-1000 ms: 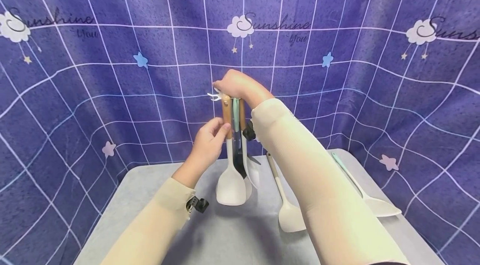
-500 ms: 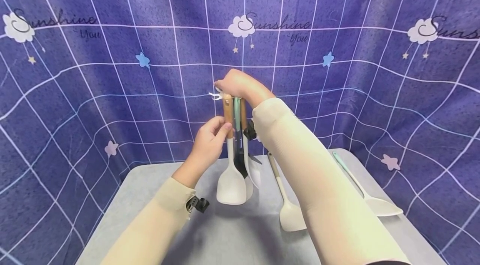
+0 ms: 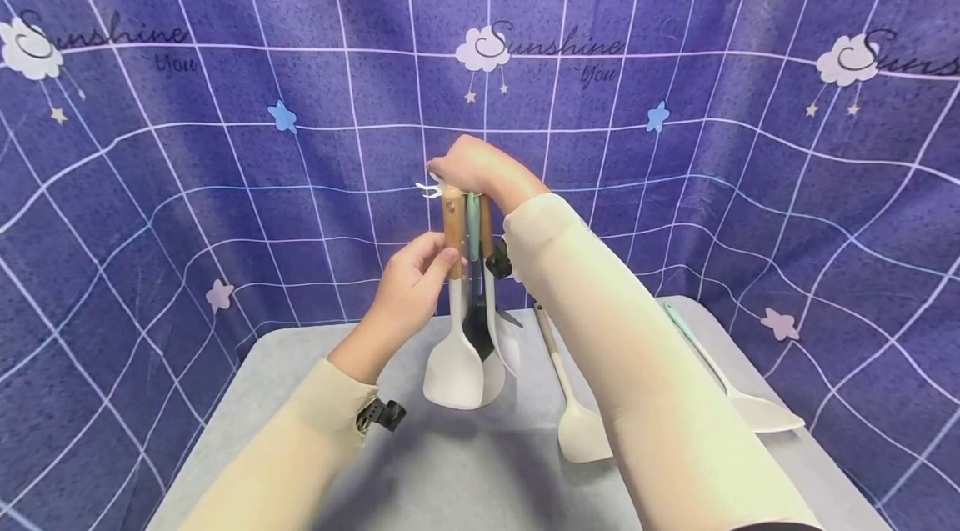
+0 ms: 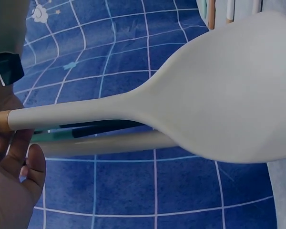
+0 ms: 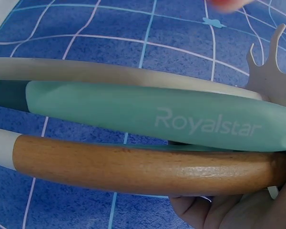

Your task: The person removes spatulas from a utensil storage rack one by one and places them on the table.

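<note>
My left hand [image 3: 408, 281] pinches the wooden handle of a white spatula [image 3: 453, 373], thumb in front. The spatula's broad blade fills much of the left wrist view. Above it, my right hand [image 3: 472, 164] grips a white hooked utensil rack [image 3: 430, 190], whose curved prongs also show in the right wrist view. Several utensils hang below that hand. Among them are a mint-green handle [image 5: 133, 114] marked "Royalstar" with a black head [image 3: 477, 329], and a second wooden handle [image 5: 133, 164] on a white utensil. The right fingers are mostly hidden.
On the grey table [image 3: 300, 364], another white spatula [image 3: 583, 435] lies to the right, partly behind my right sleeve. Farther right lies a white utensil with a mint handle [image 3: 757, 413]. A purple gridded curtain [image 3: 337, 56] surrounds the table's back and sides.
My left hand has shifted slightly left, and the spatula's blade has swung left with it, uncovering more of the black head. My right hand and the rack stay nearly still.
</note>
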The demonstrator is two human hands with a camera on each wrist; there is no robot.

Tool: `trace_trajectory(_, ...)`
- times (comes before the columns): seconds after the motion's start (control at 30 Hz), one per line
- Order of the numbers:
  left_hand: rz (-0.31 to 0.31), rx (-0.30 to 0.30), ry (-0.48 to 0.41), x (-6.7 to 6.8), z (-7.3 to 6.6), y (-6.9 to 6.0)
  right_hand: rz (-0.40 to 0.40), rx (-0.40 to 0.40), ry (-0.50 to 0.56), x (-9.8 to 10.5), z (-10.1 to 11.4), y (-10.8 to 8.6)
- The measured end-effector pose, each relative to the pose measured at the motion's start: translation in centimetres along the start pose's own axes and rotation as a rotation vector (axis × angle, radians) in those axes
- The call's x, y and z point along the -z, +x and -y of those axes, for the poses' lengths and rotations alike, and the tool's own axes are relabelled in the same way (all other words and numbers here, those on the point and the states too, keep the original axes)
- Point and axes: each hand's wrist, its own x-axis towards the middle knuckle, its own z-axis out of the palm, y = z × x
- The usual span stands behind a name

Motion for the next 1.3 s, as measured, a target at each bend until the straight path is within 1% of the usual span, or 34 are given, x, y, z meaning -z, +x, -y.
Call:
trace_trajectory(0.07, -0.001, -0.011, 0.018, 0.5, -0.1, -0.2, 0.002, -0.003, 0.007, -0.2, -0.3, 1.0)
trace_trajectory(0.1, 0.0, -0.014, 0.025, 0.8, -0.1, -0.3, 0.002, -0.008, 0.008, 0.1, 0.3, -0.3)
trace_trajectory(0.17, 0.001, -0.018, 0.035, 1.5, -0.1, -0.5, -0.007, -0.016, -0.014, -0.4, -0.5, 1.7)
trace_trajectory(0.27, -0.004, -0.012, 0.048, 2.6, 0.1, -0.6, -0.013, -0.029, -0.046, -0.7, -1.1, 3.4)
trace_trajectory(0.3, -0.007, -0.007, 0.06, 3.1, 0.3, -0.7, -0.015, -0.032, -0.049, -0.7, -1.1, 3.5)
trace_trajectory(0.33, -0.01, 0.001, 0.071, 3.5, 0.5, -0.7, -0.025, -0.02, -0.056, -1.0, -1.4, 4.1)
trace_trajectory(0.4, -0.02, 0.019, 0.106, 4.5, 1.2, -0.8, -0.028, -0.01, -0.039, -0.8, -1.2, 3.4)
trace_trajectory(0.47, -0.031, 0.039, 0.147, 5.5, 2.0, -0.8, -0.029, -0.006, -0.026, -0.6, -0.7, 2.3)
trace_trajectory(0.5, -0.039, 0.05, 0.167, 6.0, 2.5, -0.8, -0.025, -0.001, -0.023, -0.5, -0.8, 2.2)
trace_trajectory(0.63, -0.084, 0.094, 0.25, 8.2, 4.7, -0.8, -0.024, 0.002, -0.04, -0.4, -0.9, 2.0)
trace_trajectory(0.7, -0.111, 0.118, 0.287, 9.3, 6.0, -0.8, -0.026, 0.01, -0.044, -0.5, -1.3, 2.4)
trace_trajectory(0.77, -0.131, 0.141, 0.326, 10.4, 7.4, -0.9, -0.028, 0.015, -0.045, -0.6, -1.5, 2.4)
trace_trajectory(0.8, -0.139, 0.152, 0.342, 10.9, 8.1, -0.9, -0.023, 0.014, -0.044, -0.6, -1.8, 2.7)
trace_trajectory(0.87, -0.158, 0.172, 0.37, 12.0, 9.4, -1.1, -0.021, 0.007, -0.04, -0.9, -2.6, 4.1)
trace_trajectory(0.97, -0.172, 0.208, 0.424, 13.7, 11.1, -1.5, 0.004, -0.003, -0.041, -1.4, -3.5, 6.2)
trace_trajectory(1.03, -0.176, 0.229, 0.452, 14.6, 12.1, -1.8, 0.003, -0.005, -0.042, -1.6, -3.8, 7.2)
trace_trajectory(1.07, -0.173, 0.238, 0.466, 15.0, 12.6, -1.9, 0.003, -0.006, -0.045, -1.6, -3.7, 7.3)
trace_trajectory(1.17, -0.17, 0.266, 0.495, 16.1, 13.8, -2.1, 0.001, -0.013, -0.039, -1.3, -3.0, 6.0)
trace_trajectory(1.23, -0.176, 0.294, 0.51, 16.7, 14.7, -2.3, -0.016, -0.015, -0.048, -1.1, -2.5, 5.1)
trace_trajectory(1.3, -0.182, 0.326, 0.528, 17.3, 15.6, -2.5, -0.013, -0.016, -0.046, -0.8, -2.1, 4.2)
